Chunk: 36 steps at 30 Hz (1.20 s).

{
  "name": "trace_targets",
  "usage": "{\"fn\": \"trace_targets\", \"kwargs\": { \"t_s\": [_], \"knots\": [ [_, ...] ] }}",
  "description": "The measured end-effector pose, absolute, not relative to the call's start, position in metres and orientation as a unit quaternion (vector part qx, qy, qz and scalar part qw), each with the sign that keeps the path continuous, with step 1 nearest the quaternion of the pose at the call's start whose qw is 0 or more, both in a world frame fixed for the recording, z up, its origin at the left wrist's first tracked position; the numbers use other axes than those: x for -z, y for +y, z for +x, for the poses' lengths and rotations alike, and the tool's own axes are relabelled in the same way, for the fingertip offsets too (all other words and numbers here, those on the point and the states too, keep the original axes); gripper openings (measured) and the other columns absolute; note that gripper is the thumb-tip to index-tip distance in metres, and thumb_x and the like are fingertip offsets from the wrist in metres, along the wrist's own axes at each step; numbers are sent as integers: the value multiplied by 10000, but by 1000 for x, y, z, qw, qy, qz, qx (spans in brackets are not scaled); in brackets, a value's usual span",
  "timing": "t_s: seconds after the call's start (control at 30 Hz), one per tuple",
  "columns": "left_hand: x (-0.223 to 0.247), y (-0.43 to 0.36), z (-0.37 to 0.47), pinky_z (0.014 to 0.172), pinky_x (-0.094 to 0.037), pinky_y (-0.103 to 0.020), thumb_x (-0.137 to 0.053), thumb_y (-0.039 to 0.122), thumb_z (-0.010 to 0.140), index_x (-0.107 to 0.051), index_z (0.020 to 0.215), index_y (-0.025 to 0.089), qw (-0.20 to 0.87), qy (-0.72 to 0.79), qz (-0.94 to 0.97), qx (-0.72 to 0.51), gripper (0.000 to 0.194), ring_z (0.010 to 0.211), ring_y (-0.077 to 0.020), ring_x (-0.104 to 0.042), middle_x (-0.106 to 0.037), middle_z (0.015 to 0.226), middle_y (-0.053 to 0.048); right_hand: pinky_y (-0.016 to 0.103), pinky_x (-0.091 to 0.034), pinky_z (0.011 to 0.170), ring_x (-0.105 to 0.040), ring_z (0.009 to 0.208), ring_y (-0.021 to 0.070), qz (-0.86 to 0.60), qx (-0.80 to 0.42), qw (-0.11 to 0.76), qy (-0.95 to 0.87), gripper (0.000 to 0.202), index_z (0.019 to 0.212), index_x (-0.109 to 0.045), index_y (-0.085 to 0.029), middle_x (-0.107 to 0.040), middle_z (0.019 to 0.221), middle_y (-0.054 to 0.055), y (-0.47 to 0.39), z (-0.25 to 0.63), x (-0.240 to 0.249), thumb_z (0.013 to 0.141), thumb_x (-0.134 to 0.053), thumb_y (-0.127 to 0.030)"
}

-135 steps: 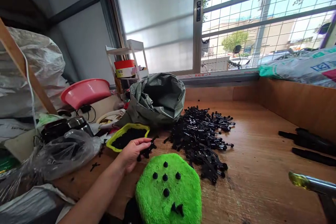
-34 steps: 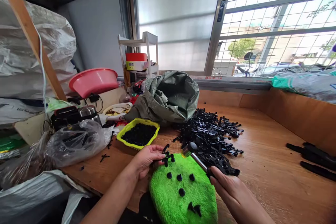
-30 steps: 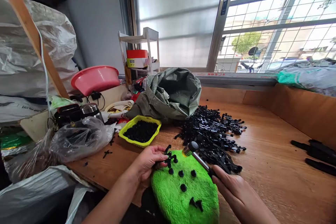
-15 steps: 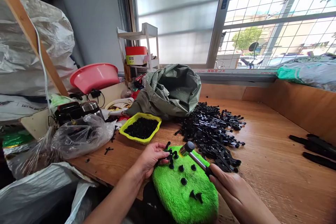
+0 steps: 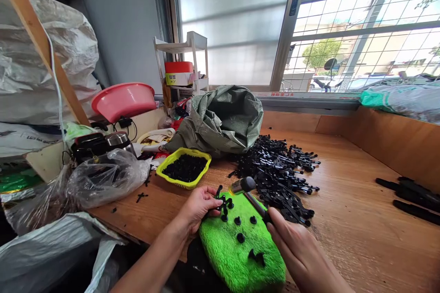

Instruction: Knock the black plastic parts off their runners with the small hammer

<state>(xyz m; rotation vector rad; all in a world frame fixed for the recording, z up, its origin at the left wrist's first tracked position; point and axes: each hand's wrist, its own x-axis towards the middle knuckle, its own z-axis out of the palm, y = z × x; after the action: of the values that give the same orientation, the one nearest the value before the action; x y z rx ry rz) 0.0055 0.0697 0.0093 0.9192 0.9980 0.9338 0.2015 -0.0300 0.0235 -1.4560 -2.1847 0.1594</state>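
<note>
My left hand (image 5: 202, 203) pinches a small black plastic part (image 5: 224, 203) at the upper left edge of a green fuzzy pad (image 5: 223, 247). In my right hand (image 5: 288, 233) is the dark handle of a small hammer (image 5: 242, 186), its head raised just above the held part. Several loose black knobs lie on the pad, among them one near its middle (image 5: 240, 237) and a pair lower right (image 5: 256, 257). My left fingers partly hide the held part.
A yellow basket (image 5: 159, 172) of small black pieces stands behind my left hand. A heap of black parts (image 5: 275, 169) lies before an open grey-green sack (image 5: 220, 123). Clear plastic bags (image 5: 110, 178) sit at left. Dark strips (image 5: 412, 194) lie far right.
My right hand has shifted slightly left, and the hammer head has lifted and tilted a little. My left hand and the part in it have stayed nearly still.
</note>
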Motion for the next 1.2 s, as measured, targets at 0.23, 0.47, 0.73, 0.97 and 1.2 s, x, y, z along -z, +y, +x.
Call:
{"fn": "trace_targets", "kwargs": {
  "t_s": [0.23,0.47,0.73,0.97,1.2],
  "knots": [
    [-8,70,4,387,-411,-144,-753,152,452,-458,712,144,660,444,428,-430,394,367,-45,-467,-486,410,101,282,-270,479,-502,531,213,-547,-48,227,-805,228,804,-403,-222,-508,610,17,-28,199,-20,905,-207,-276],
    [-4,70,3,375,-304,-131,-737,167,458,-478,706,143,636,445,462,-430,359,369,-56,-468,-493,402,85,297,-178,432,-454,438,224,-559,-55,222,-797,188,729,-435,-224,-452,520,7,-28,199,-19,846,-293,-263],
    [-14,56,-12,508,-349,-165,-728,302,535,-640,719,126,642,451,479,-395,270,533,-71,-507,-631,632,-6,268,-361,531,-526,613,205,-584,-115,349,-724,374,764,-436,-223,-548,667,30,-48,239,-16,923,-211,-475],
    [-14,50,-8,516,-330,-181,-730,394,504,-710,682,112,607,443,553,-359,334,541,-90,-480,-640,603,-45,271,-392,580,-548,708,224,-590,-143,361,-708,373,906,-546,-212,-602,780,45,-56,245,-5,901,-311,-502],
    [-13,48,2,501,-335,-187,-716,373,523,-715,673,112,584,456,573,-351,301,535,-97,-471,-637,596,-50,259,-381,577,-552,683,207,-568,-168,359,-721,325,871,-531,-227,-591,749,12,-56,242,-3,913,-322,-472]
  ]
}}
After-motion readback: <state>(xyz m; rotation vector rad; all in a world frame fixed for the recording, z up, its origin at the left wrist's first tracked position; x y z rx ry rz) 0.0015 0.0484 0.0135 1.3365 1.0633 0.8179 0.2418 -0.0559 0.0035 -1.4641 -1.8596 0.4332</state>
